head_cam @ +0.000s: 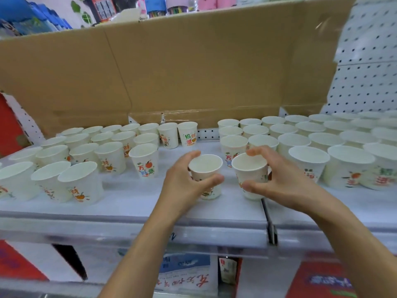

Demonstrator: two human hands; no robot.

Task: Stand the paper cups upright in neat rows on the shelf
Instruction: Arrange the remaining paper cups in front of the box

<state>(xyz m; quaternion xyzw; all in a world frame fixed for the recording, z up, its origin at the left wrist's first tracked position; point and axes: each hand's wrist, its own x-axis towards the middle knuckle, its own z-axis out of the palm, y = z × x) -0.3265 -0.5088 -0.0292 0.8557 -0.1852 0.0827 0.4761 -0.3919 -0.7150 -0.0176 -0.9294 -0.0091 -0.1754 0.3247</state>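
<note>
Two white paper cups with printed fruit and characters stand upright near the front middle of the white shelf. My left hand grips the left cup, thumb at its front and fingers curled round its far side. My right hand holds the right cup the same way, thumb in front and fingers over the rim. The two cups stand close together, a small gap between them.
Several upright cups fill rows on the shelf's left and right, with a bare lane between them. A flattened cardboard sheet leans behind. White pegboard rises at the right. Boxes sit on the shelf below.
</note>
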